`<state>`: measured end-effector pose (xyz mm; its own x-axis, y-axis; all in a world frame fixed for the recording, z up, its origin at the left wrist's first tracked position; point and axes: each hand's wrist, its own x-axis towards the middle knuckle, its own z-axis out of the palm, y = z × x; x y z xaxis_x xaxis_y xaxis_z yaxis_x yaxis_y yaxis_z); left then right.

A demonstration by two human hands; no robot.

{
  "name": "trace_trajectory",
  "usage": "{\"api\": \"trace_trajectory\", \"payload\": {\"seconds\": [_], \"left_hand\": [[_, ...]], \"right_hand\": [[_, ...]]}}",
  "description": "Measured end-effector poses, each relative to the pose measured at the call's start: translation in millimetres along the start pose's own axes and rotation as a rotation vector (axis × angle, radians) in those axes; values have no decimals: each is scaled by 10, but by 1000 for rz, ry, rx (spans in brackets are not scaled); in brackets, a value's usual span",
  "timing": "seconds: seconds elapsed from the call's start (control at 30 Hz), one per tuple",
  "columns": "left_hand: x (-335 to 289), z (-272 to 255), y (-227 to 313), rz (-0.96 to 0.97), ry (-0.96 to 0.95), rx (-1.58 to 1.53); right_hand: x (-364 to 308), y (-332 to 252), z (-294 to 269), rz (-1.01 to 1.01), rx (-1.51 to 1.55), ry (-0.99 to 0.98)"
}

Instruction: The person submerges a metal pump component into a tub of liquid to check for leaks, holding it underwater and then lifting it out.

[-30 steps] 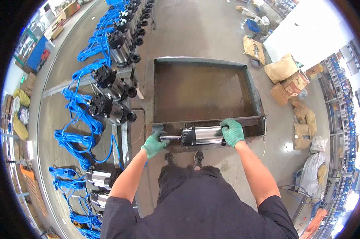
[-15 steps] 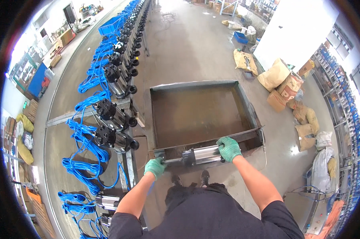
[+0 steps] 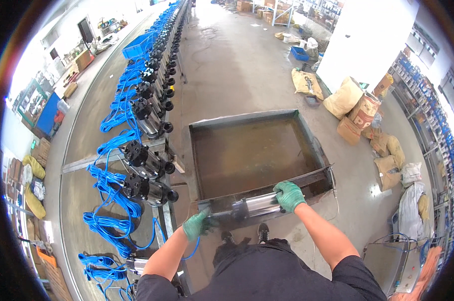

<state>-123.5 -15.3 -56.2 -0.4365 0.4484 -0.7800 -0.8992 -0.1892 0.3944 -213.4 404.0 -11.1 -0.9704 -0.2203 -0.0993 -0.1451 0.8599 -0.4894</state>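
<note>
A silver cylindrical motor or pump body (image 3: 261,205) with a dark left end lies nearly level across the near edge of a metal water tank (image 3: 247,119). My right hand (image 3: 289,196), in a green glove, is closed around the steel body toward its right end. At the other end my left hand (image 3: 196,224), gloved in green too, is closed around the narrower end part, which is smeared by motion. Blue cable (image 3: 191,255) shows just below my left wrist. Brownish water fills the tank beyond both hands.
To the left, a long bench (image 3: 76,200) carries a row of upright pumps (image 3: 149,189) with coiled blue cables (image 3: 111,220). A blue crate (image 3: 138,46) stands farther along it. Sacks and cartons (image 3: 343,97) lie on the floor at right, near a white pillar (image 3: 365,42) and shelving.
The view has tilted slightly, so tank and bench sit lower in the picture. My left hand and the held body's left end have come a little toward me. Both hands keep their grip.
</note>
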Motion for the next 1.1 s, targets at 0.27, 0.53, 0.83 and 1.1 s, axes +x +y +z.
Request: {"api": "trace_trajectory", "payload": {"seconds": [0.27,0.53,0.83,1.1], "left_hand": [[177,114,-197,760,95,631],[94,191,41,506,350,1097],[291,-108,-210,371,138,394],[229,53,23,462,476,1523]], "right_hand": [[20,-41,-79,-18,-12,-6],[-24,-34,-107,-20,-1,1],[-22,-118,-177,1,-6,-22],[-26,-46,-134,-3,-20,-35]]}}
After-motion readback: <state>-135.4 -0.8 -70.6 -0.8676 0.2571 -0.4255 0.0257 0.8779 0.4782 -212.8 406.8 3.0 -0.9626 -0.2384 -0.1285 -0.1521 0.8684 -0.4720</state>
